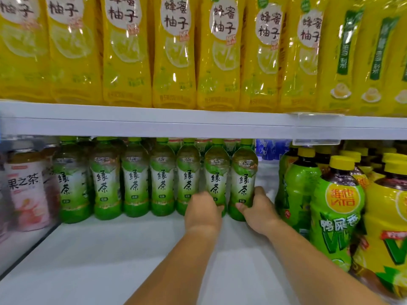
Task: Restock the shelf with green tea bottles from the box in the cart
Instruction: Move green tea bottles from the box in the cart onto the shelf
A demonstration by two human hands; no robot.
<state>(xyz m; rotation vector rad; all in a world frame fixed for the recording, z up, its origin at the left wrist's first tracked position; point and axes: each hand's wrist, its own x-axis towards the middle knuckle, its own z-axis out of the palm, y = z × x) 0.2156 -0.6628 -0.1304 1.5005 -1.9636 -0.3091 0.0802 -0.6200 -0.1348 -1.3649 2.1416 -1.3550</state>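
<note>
Several green tea bottles (134,179) with green caps stand in a row at the back of the white lower shelf (110,256). My left hand (203,211) grips the base of the second bottle from the right (215,172). My right hand (258,211) grips the lower part of the rightmost green tea bottle (243,175), thumb on its right side. Both bottles stand upright on the shelf, in line with the row. The box and the cart are out of view.
Pink fruit tea bottles (26,192) stand left behind a clear divider (33,245). Green and yellow lemon tea bottles (337,208) crowd the right side. Yellow pomelo drink bottles (174,51) fill the upper shelf (154,122). A gap lies right of the rightmost tea bottle.
</note>
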